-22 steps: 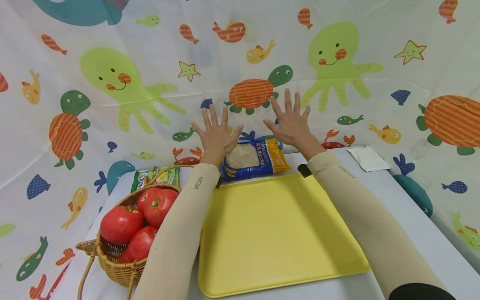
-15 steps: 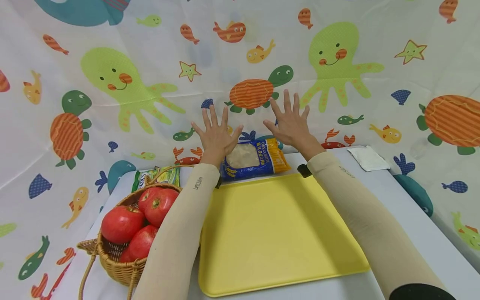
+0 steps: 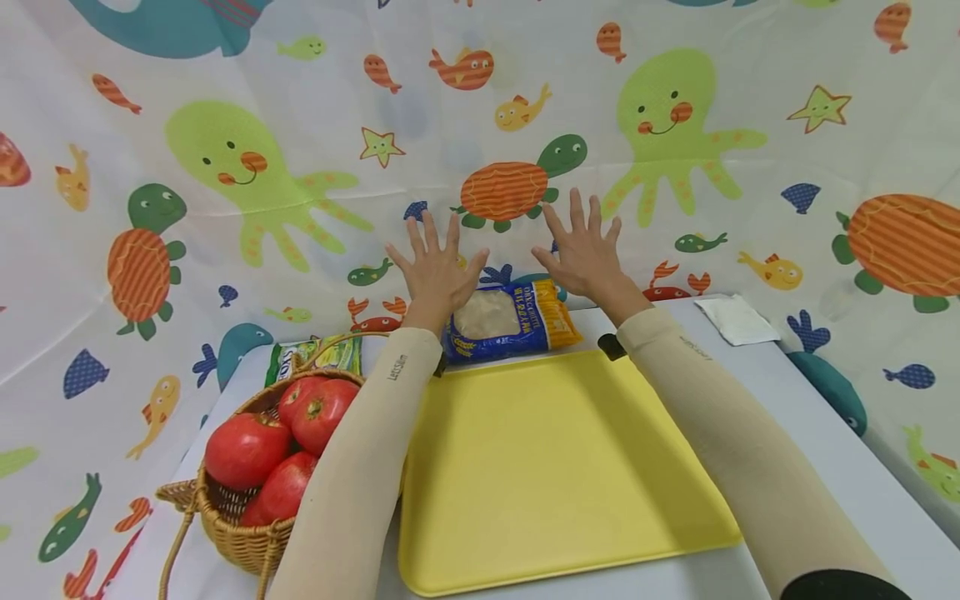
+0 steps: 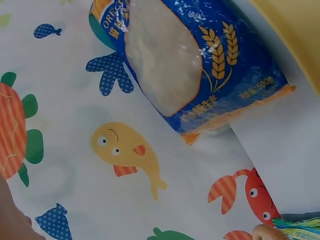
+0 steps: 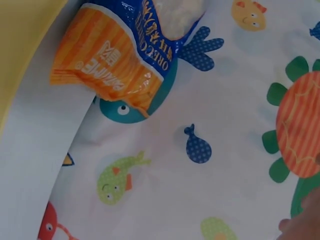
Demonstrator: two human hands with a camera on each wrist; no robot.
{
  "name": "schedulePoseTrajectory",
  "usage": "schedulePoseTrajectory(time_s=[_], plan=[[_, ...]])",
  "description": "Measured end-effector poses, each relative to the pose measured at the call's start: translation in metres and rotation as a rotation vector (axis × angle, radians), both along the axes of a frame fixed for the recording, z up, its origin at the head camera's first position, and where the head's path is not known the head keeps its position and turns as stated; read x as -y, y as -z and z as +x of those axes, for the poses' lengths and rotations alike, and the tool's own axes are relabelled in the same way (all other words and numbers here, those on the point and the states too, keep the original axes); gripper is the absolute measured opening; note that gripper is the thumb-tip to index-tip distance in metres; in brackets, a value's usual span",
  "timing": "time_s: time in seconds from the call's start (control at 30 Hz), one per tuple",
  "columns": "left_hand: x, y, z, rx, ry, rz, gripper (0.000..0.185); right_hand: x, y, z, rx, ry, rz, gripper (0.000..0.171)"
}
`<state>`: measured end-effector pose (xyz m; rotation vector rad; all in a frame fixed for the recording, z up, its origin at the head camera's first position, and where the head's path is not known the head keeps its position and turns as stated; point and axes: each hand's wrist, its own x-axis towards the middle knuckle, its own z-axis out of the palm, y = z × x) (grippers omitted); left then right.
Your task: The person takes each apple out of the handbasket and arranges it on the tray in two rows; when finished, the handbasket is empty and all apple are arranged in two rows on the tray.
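Observation:
My left hand point(image 3: 437, 273) is raised with fingers spread, above the left end of a blue and orange pasta bag point(image 3: 491, 323) in the head view. To its right, my right hand point(image 3: 587, 254) is held up the same way, fingers apart and nothing in them. Both hands overlap the printed cloth behind the table. The pasta bag lies at the back of the table; in the left wrist view its clear window point(image 4: 162, 55) shows pale contents. Only a bit of each hand enters its own wrist view, at the lower corners.
A yellow tray point(image 3: 566, 467) lies under and between the forearms. At left stands a wicker basket point(image 3: 243, 542) of red, tomato-like produce point(image 3: 247, 450), partly behind the left sleeve. A green packet point(image 3: 315, 357) lies behind it. A white packet point(image 3: 737, 319) is at back right.
The right hand has dropped very slightly in the head view. The whole scene has shifted a little down and right; both hands stay spread and nothing has been taken hold of.

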<state>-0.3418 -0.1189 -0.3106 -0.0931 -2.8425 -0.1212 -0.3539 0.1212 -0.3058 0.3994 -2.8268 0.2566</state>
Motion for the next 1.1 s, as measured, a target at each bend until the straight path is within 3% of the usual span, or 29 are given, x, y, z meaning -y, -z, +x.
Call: schedulePoseTrajectory(time_s=[0.1, 0.17, 0.3, 0.4, 0.47, 0.53, 0.63, 0.7, 0.77, 0.83, 0.9, 0.97, 1.1], plan=[[-0.004, -0.005, 0.0, 0.02, 0.028, 0.046, 0.081, -0.001, 0.002, 0.002, 0.025, -0.005, -0.018, 0.075], [-0.008, -0.014, 0.002, 0.025, 0.057, 0.091, 0.078, -0.004, 0.004, 0.004, 0.04, -0.01, -0.028, 0.075], [-0.024, -0.047, 0.012, 0.009, 0.138, 0.172, 0.072, -0.011, 0.008, 0.009, 0.082, -0.027, -0.068, 0.074], [-0.034, -0.08, 0.028, 0.022, 0.233, 0.214, 0.072, -0.018, 0.012, 0.016, 0.138, -0.057, -0.111, 0.074], [-0.035, -0.103, 0.046, 0.053, 0.33, 0.226, 0.074, -0.024, 0.013, 0.025, 0.188, -0.088, -0.133, 0.074], [-0.03, -0.126, 0.072, 0.08, 0.434, 0.217, 0.075, -0.033, 0.014, 0.037, 0.231, -0.128, -0.16, 0.074], [-0.011, -0.154, 0.128, 0.081, 0.556, 0.193, 0.074, -0.056, 0.017, 0.063, 0.282, -0.194, -0.215, 0.075], [0.009, -0.164, 0.171, 0.013, 0.588, 0.164, 0.072, -0.076, 0.021, 0.083, 0.3, -0.221, -0.253, 0.075], [0.034, -0.166, 0.211, -0.09, 0.593, 0.151, 0.074, -0.098, 0.028, 0.101, 0.311, -0.227, -0.28, 0.076], [0.065, -0.159, 0.244, -0.16, 0.535, 0.159, 0.08, -0.12, 0.039, 0.117, 0.326, -0.215, -0.302, 0.077], [0.104, -0.14, 0.262, -0.195, 0.474, 0.177, 0.086, -0.14, 0.052, 0.132, 0.348, -0.186, -0.318, 0.077], [0.147, -0.117, 0.274, -0.109, 0.377, 0.25, 0.091, -0.156, 0.067, 0.144, 0.4, -0.15, -0.332, 0.077], [0.226, -0.068, 0.278, 0.087, 0.185, 0.343, 0.084, -0.176, 0.091, 0.157, 0.546, -0.104, -0.333, 0.08]])
